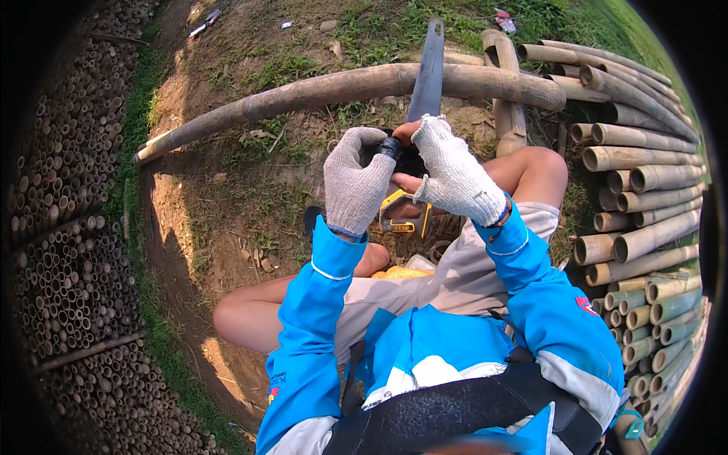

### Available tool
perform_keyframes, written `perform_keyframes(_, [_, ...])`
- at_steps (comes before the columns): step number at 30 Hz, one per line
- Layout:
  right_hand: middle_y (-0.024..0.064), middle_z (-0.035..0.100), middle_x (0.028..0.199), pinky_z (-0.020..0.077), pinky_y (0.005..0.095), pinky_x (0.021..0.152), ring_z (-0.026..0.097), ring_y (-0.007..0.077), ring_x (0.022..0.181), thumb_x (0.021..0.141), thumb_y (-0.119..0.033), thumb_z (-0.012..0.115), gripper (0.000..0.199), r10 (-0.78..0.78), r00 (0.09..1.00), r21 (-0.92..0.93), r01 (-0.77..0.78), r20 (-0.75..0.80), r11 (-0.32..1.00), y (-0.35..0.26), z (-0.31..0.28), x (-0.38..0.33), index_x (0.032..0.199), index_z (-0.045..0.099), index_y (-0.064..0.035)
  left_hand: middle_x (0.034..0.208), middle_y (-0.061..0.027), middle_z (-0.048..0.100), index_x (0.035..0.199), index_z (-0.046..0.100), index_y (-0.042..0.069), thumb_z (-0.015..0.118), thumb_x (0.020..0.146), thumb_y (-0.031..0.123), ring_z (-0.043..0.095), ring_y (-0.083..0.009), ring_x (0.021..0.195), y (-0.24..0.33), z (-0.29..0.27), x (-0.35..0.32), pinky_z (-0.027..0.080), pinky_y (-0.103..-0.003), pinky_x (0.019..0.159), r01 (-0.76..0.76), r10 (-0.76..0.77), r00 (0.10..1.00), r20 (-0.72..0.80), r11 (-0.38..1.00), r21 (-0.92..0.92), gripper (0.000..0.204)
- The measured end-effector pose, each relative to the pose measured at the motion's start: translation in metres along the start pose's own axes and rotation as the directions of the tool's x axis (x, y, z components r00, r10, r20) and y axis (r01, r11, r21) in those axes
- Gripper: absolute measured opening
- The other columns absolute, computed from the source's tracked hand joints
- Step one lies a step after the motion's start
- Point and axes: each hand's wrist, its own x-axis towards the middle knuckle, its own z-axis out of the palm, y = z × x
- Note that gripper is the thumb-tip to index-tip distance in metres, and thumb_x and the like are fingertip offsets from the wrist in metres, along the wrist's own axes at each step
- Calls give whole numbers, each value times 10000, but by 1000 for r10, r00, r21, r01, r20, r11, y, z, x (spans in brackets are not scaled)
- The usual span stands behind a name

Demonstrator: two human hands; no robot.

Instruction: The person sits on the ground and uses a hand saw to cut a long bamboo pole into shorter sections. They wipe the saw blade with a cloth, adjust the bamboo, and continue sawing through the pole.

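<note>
A hand saw point(430, 72) points away from me, its long grey blade rising across the far side of the bamboo pole. Around its dark handle end point(390, 147), which looks wrapped in black material, my left hand point(356, 178) is closed in a whitish knit glove. My right hand point(453, 167), in a glove with bare fingertips, grips the saw near the base of the blade. Both hands cover much of the handle, so its shape is partly hidden. Just below them, a yellow and black tool handle point(406, 214) lies between my legs.
A long bamboo pole point(303, 95) spans in front of me, its right part against a bamboo post point(506, 114). Cut bamboo poles point(644, 178) are stacked at the right. Many pole ends point(68, 189) form a stack at the left. Grass and bare soil lie beyond the pole.
</note>
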Motion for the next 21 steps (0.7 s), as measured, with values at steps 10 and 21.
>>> perform_keyframes(10, [191,670,1085,549,484,915,669,391,1053,881,-86,733,315,94,959,18,-93,-268,996,12,47,0,1181,646,-41,985,-50,747,1133,719,-26,723,1026,128,696,-96,854,-7,-11,0,572,-266,722,116,-99,989,112,980,-162,187])
perform_keyframes(21, [191,660,1079,546,476,915,661,385,1023,922,-73,662,306,141,952,188,-91,-271,978,20,53,2,1228,673,-59,1069,-63,758,1178,705,-4,754,997,44,732,-117,963,-20,5,-4,608,-285,806,16,-23,999,-23,960,-278,194])
